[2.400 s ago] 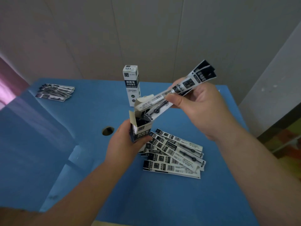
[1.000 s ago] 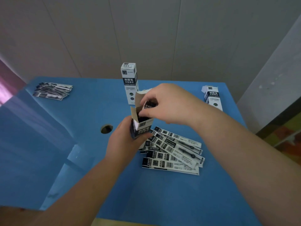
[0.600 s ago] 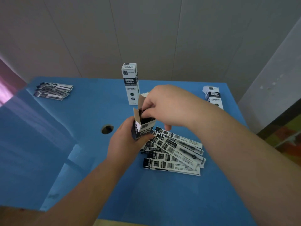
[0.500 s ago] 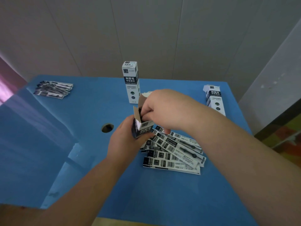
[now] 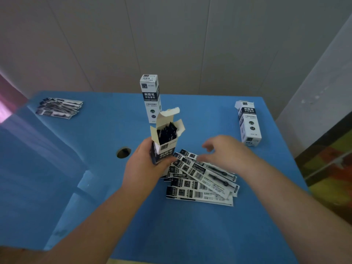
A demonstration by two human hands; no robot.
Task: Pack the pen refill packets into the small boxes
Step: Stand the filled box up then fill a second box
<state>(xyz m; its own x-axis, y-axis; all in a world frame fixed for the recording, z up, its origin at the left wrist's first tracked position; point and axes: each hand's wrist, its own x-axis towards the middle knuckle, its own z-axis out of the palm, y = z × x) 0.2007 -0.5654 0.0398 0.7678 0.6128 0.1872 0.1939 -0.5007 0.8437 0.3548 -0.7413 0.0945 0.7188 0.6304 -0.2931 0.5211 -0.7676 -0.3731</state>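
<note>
My left hand (image 5: 142,168) grips a small black-and-white box (image 5: 164,143) upright near the table's middle. Its top flaps stand open and dark refill packets show inside. Just right of it, several black-and-white refill packets (image 5: 202,180) lie fanned out on the blue table (image 5: 171,225). My right hand (image 5: 226,153) hovers low over the far end of that pile with fingers spread and slightly curled, holding nothing; it is blurred.
A closed box (image 5: 151,98) stands upright behind the held one. Another closed box (image 5: 248,122) stands near the right edge. A second pile of packets (image 5: 58,108) lies at the far left. A round hole (image 5: 123,152) is in the tabletop left of my left hand.
My right hand pushed two packets into the open box, let go, and has come down to the right over the pile. My left hand still holds the box.
</note>
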